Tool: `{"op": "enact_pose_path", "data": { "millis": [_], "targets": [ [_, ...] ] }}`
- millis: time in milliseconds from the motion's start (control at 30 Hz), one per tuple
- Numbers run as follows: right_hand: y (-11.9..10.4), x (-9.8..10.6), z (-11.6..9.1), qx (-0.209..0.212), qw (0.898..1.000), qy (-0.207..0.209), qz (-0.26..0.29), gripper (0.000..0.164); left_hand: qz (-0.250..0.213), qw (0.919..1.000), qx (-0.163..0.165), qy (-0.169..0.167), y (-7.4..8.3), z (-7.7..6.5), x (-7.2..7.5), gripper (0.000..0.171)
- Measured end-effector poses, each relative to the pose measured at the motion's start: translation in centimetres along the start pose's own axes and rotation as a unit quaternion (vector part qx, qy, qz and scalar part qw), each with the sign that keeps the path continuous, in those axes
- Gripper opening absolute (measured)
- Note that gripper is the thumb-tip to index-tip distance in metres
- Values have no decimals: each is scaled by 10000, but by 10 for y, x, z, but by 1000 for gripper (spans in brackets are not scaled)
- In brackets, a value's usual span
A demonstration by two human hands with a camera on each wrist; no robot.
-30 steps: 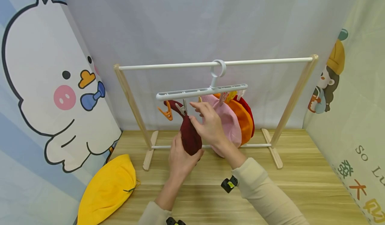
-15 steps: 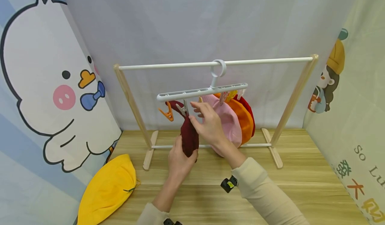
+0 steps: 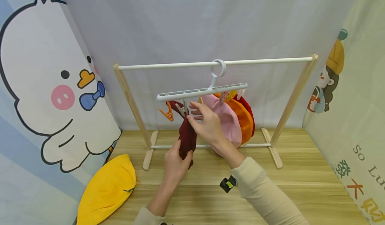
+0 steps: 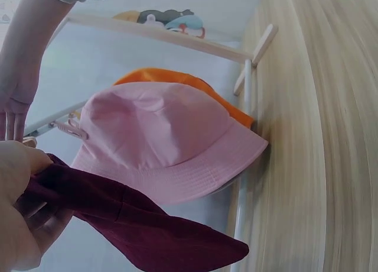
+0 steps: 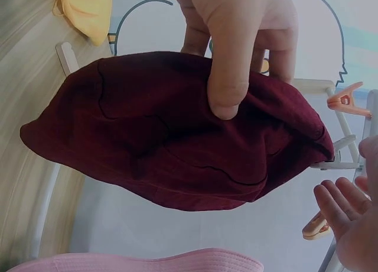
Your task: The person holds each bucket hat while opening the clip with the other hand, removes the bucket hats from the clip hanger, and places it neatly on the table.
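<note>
A maroon bucket hat (image 3: 187, 134) hangs from a grey clip (image 3: 182, 109) near the left end of the white hanger (image 3: 198, 92). My left hand (image 3: 175, 163) grips the hat low down; in the right wrist view its thumb (image 5: 229, 86) presses on the maroon cloth. My right hand (image 3: 209, 124) is beside the grey clip, its fingers loosely bent with nothing visible between them. The right wrist view shows that hand (image 5: 354, 219) apart from the cloth. An orange clip (image 3: 167, 112) dangles to the left of the grey one.
Pink (image 3: 230, 121), orange (image 3: 245, 121) and red (image 3: 252, 113) hats hang from clips on the hanger's right half. A wooden rack with a white rod (image 3: 168, 66) carries the hanger. On the table's left lies a yellow hat (image 3: 108, 188) with a cord.
My left hand has moved slightly left and down, drawing the lower part of the maroon hat along, which looks narrower. The right hand has barely shifted.
</note>
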State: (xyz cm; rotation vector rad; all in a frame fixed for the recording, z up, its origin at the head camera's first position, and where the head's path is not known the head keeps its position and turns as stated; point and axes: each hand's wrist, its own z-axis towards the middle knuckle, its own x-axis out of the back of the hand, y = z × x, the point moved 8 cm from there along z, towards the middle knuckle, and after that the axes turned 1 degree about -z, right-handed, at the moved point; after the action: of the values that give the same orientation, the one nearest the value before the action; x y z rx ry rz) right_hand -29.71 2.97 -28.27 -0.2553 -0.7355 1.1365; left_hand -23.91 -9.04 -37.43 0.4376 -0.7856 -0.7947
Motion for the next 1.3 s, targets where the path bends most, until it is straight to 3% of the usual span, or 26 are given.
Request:
{"op": "enact_pose_path", "data": {
  "millis": [367,1000,1300],
  "targets": [
    [0,-5,3,-415,9988,-209,-158,43,82,9995,-320,-15,8,-1,6,19],
    [-6,-7,11,-391,9976,-194,-528,44,191,9963,-832,84,20,-1,17,14],
    [-7,-8,13,-466,9972,-159,-558,41,86,9959,-902,39,24,-1,18,10]
  ]
}}
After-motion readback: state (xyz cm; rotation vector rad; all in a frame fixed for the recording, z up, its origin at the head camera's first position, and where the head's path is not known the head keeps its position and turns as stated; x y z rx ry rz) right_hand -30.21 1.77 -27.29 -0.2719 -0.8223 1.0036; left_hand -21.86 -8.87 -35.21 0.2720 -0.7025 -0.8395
